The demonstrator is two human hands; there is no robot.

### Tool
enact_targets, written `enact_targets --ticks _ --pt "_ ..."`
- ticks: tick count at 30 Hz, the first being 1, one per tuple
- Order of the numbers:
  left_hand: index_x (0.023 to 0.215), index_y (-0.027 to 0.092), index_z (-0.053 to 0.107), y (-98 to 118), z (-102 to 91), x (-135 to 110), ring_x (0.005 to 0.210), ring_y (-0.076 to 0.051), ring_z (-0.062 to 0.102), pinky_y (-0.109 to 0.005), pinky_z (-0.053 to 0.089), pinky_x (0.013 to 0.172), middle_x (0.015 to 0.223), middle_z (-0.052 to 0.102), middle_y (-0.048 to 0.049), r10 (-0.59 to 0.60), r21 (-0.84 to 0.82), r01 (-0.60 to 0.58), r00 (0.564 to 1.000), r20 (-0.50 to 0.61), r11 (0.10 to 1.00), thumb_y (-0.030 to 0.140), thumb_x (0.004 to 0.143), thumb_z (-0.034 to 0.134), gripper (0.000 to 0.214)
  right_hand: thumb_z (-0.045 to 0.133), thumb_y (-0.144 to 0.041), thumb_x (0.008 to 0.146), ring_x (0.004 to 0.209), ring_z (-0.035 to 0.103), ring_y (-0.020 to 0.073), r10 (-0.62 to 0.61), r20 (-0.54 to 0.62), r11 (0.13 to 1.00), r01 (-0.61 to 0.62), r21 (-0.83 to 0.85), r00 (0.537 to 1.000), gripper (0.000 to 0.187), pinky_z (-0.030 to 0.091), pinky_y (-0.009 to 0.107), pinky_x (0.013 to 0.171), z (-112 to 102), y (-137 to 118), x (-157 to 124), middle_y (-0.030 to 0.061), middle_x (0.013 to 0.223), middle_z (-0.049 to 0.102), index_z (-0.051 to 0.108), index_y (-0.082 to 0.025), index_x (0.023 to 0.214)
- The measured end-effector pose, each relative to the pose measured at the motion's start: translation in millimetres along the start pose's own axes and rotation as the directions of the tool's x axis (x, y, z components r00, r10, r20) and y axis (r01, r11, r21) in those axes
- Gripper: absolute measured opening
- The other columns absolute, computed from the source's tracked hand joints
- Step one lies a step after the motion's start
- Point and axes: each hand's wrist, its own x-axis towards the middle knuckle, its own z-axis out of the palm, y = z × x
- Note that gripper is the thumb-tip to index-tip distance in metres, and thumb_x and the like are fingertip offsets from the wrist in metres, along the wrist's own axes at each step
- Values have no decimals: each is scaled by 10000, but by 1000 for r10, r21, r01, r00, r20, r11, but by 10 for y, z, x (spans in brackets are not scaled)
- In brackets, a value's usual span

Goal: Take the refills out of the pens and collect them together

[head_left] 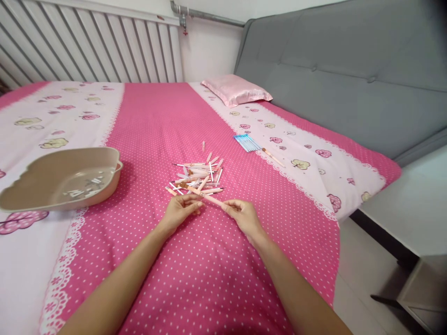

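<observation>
Both my hands are on the pink dotted bedsheet (pixel 195 279) near its middle. My left hand (pixel 179 210) and my right hand (pixel 241 215) pinch the two ends of one thin pink pen (pixel 209 198), which lies slanted between them. Just beyond the fingers lies a loose pile of several pink pens and white refills (pixel 199 177). A bundle of blue refills (pixel 246 142) with another pink pen (pixel 273 158) beside it rests farther back to the right.
A beige plastic basin (pixel 63 179) holding small white pieces sits on the bed at the left. A pink pillow (pixel 235 90) lies at the head end by the grey padded headboard (pixel 349 65). The bed's edge drops to the floor on the right.
</observation>
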Motion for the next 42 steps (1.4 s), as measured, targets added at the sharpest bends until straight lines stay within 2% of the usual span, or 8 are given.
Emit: enact_targets --ticks 8,11,15,18,25,31,37,42 --pt "835 129 679 -3 6 8 516 -100 575 -209 462 527 672 691 -46 1 -11 -1 1000 19 1000 412 611 759 370 673 -417 676 652 584 148 9 -16 1000 -9 12 1000 324 428 256 616 -3 2 2 46 758 690 711 -148 853" --pt "819 132 659 7 -8 26 473 -81 548 -198 441 495 654 678 -21 43 -60 -49 995 -90 997 386 598 769 355 670 -414 677 648 579 146 11 -18 1000 -11 -1 1000 321 425 254 610 -10 -10 1 44 755 689 710 -147 851" --pt "848 140 634 18 -43 44 449 -68 520 -187 408 465 663 678 -7 74 -150 -118 959 -275 982 339 570 780 372 666 -417 676 647 579 147 14 -29 1000 -15 -18 999 317 428 257 610 -12 -13 1 39 750 689 710 -154 847" --pt "932 148 646 35 -58 35 446 -64 511 -185 400 460 692 690 -14 95 -175 -157 943 -320 972 311 614 740 370 666 -418 677 660 586 150 16 -22 1000 -16 -14 1000 319 431 260 617 -9 -11 2 42 763 692 711 -155 852" --pt "960 157 684 68 -56 14 461 -59 511 -180 405 458 713 683 -22 207 -166 -268 927 -313 949 365 711 669 325 659 -399 691 675 591 153 14 -7 1000 -14 -24 1000 299 433 258 623 -10 -10 -5 43 769 693 709 -157 858" --pt "868 151 687 57 -48 35 436 -46 495 -169 387 440 694 679 -14 195 -127 -249 921 -336 960 410 690 696 315 658 -404 688 656 579 147 4 -8 999 -4 -32 1000 300 430 257 618 -8 -10 -11 36 749 688 711 -156 849" --pt "892 146 678 55 -52 25 439 -58 509 -172 387 446 650 674 -12 177 -146 -235 927 -331 961 430 688 699 350 667 -412 669 648 572 145 15 -45 1000 -15 -9 999 314 417 251 600 -42 -31 12 36 748 686 710 -157 847" --pt "791 139 678 30 -43 25 445 -71 504 -180 394 461 598 655 -20 166 -13 -172 964 -207 985 458 701 678 331 672 -423 650 618 551 133 22 -126 1000 -21 7 992 338 394 244 579 -162 -67 76 29 719 668 707 -150 846"
